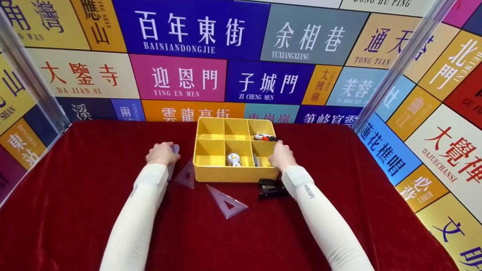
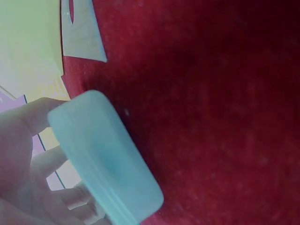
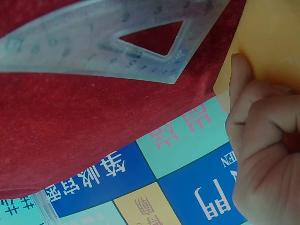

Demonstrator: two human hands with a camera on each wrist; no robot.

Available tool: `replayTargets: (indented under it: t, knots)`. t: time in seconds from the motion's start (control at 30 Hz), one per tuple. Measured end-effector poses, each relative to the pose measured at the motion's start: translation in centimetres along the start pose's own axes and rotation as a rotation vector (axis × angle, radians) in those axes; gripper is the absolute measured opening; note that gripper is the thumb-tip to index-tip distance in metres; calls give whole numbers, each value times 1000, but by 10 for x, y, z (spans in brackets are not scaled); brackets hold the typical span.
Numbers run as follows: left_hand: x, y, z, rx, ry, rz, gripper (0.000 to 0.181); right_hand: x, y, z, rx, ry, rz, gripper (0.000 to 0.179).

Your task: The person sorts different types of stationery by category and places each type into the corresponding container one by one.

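Observation:
My left hand (image 1: 162, 153) holds a pale, rounded oblong object (image 2: 105, 154), which has a purple tint in the head view; its exact kind is unclear. Just left of a yellow compartment box (image 1: 235, 174), the two stand low over the cloth. At the box's right side, my right hand (image 1: 283, 155) grips the wall near the front corner. In the right wrist view its curled fingers (image 3: 241, 77) lie against the yellow outer wall. One clear set square (image 1: 187, 175) lies by the box's left front corner, another (image 1: 228, 203) in front of the box.
Inside the box are pens (image 1: 264, 137) at the back right, a white round item (image 1: 233, 159) in the front middle and a slim item (image 1: 256, 160) at front right. A black stapler (image 1: 272, 189) lies before the right front corner. Red cloth (image 1: 83, 195) covers the table.

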State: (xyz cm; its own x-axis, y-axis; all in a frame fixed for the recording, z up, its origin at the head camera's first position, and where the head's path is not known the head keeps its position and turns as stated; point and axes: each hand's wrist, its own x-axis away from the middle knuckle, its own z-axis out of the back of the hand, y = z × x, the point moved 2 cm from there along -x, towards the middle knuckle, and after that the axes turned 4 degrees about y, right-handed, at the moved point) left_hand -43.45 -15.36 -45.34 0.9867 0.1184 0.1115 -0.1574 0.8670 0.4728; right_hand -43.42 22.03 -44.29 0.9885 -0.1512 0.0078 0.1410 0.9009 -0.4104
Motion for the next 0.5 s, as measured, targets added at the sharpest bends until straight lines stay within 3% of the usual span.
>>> replayTargets:
  t: [0.5]
  knots:
    - [2,6,-4,-40,-11,23,62,0,0,1,-5,-11,-10,71]
